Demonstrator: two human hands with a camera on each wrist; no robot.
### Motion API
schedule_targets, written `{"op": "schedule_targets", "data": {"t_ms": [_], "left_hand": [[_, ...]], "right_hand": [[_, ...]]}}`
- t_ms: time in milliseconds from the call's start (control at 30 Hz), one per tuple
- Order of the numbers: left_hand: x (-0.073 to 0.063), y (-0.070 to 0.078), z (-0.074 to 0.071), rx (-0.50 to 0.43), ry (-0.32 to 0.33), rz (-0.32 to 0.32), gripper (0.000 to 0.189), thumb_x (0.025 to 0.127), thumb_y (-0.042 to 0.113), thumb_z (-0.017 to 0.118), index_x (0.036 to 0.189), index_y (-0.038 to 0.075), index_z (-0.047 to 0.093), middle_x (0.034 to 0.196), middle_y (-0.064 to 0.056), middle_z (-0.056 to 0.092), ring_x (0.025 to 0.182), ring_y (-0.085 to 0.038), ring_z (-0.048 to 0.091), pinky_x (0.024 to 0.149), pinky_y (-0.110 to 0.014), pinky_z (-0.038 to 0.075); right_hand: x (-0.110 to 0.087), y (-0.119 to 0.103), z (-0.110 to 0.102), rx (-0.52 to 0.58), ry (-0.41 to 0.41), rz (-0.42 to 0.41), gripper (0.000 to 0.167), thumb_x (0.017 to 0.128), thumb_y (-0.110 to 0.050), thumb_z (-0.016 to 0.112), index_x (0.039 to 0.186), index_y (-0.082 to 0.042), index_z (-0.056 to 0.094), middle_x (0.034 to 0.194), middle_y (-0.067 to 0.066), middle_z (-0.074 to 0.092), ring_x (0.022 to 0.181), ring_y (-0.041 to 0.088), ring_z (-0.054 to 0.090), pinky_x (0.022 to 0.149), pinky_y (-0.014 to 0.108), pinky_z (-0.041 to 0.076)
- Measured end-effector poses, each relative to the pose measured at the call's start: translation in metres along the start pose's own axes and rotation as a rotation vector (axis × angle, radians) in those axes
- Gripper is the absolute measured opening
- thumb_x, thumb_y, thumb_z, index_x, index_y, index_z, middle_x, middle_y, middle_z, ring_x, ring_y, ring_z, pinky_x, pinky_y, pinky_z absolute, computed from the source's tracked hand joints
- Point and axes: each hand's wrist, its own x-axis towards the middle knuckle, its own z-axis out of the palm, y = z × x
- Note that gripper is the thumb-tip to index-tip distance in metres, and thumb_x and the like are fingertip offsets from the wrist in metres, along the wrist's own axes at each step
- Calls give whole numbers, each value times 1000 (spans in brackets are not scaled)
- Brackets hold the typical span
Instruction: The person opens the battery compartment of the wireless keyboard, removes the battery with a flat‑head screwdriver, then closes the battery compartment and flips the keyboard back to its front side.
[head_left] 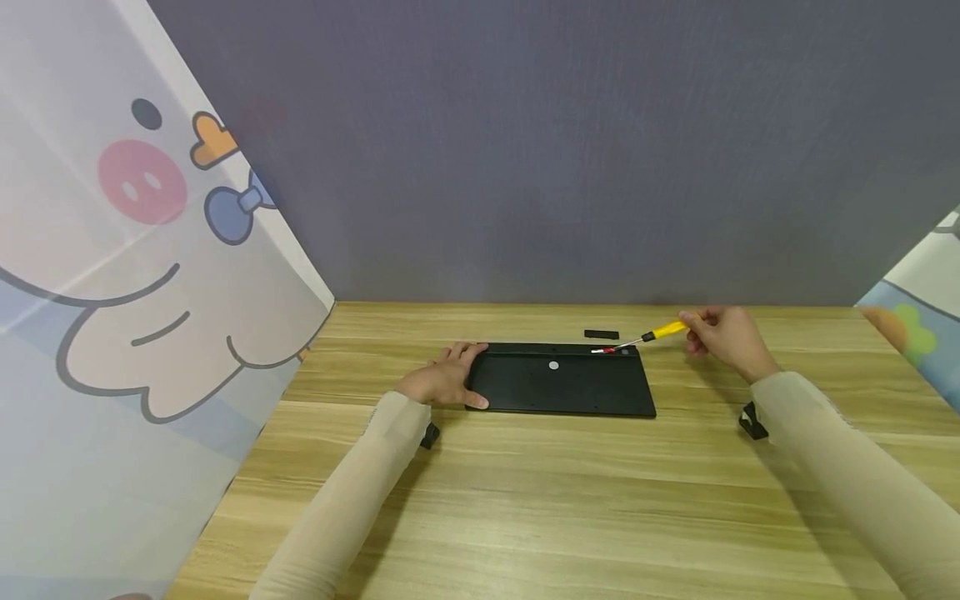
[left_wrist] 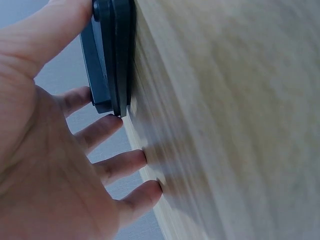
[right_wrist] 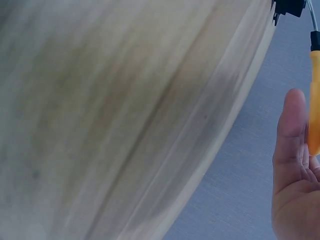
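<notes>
A black keyboard lies on the table with its flat underside up, a round white sticker near its back ridge. My left hand holds its left end, thumb at the front edge and index finger at the back; in the left wrist view the other fingers are spread, some touching the wood. My right hand grips a screwdriver by its yellow handle. The shaft slants left to a small red and silver piece, seemingly a battery, in the ridge's right part. Whether the tip touches it is too small to tell.
A small black cover lies behind the keyboard's right part. The wooden table meets a grey partition at the back. Cartoon-printed panels stand at the left and right.
</notes>
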Motion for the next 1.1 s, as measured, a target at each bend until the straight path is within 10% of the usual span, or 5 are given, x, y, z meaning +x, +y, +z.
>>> {"op": "schedule_targets", "data": {"t_ms": [1100], "left_hand": [[5, 1, 0, 3, 0, 16, 100, 78, 51, 71, 153, 28, 8, 154, -4, 8, 139, -34, 13, 105, -56, 22]], "right_hand": [[-9, 0, -9, -128, -33, 21, 62, 99, -50, 35, 102, 8, 57, 73, 15, 57, 55, 26, 52, 46, 34, 43]]}}
